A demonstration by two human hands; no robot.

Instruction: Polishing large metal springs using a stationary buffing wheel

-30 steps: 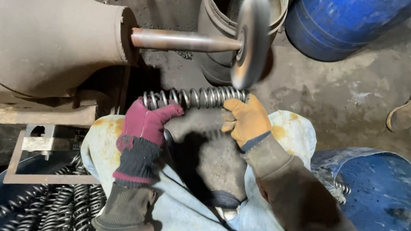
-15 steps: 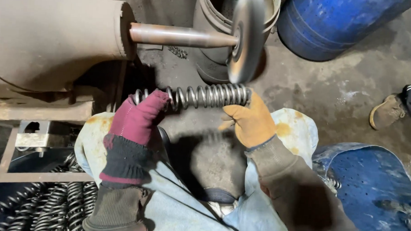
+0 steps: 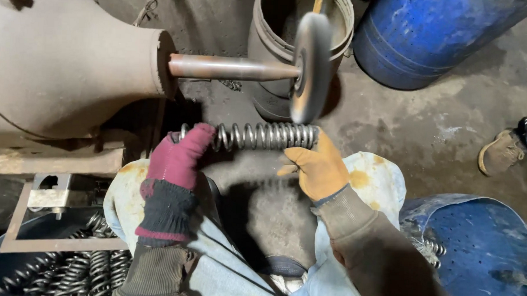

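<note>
Pretty cramped spot here; the spring [image 3: 258, 136] sits level right under the wheel [image 3: 310, 68], with its right end at the wheel's lower edge, touching or just short of it, can't tell which because the wheel is blurred; the shaft [image 3: 231, 67] runs out of the big motor housing [image 3: 62, 65] on the left, so above the spring there's barely any room; the bucket [image 3: 279, 26] stands right behind the wheel and the blue drum [image 3: 419, 42] is off to the right of that, so the back is boxed in too; below the spring are the person's knees, so the only open room is the bare floor [image 3: 416, 130] to the right, out toward a shoe [image 3: 500, 153] near the frame edge; lower left there's a tub of more springs [image 3: 66, 272] beside a metal bracket [image 3: 49, 193], and lower right a blue perforated tray [image 3: 482, 249]; now the grip; the left hand [image 3: 178, 159], in a maroon glove, is wrapped tight around the spring's left end, fingers curled fully over the coils; the right hand [image 3: 316, 167], in a tan glove, is at the spring's right end with the fingers closed up behind it and the thumb sticking out toward the left, so it's clamped on that end as well; the middle coils are bare between the two gloves.
</note>
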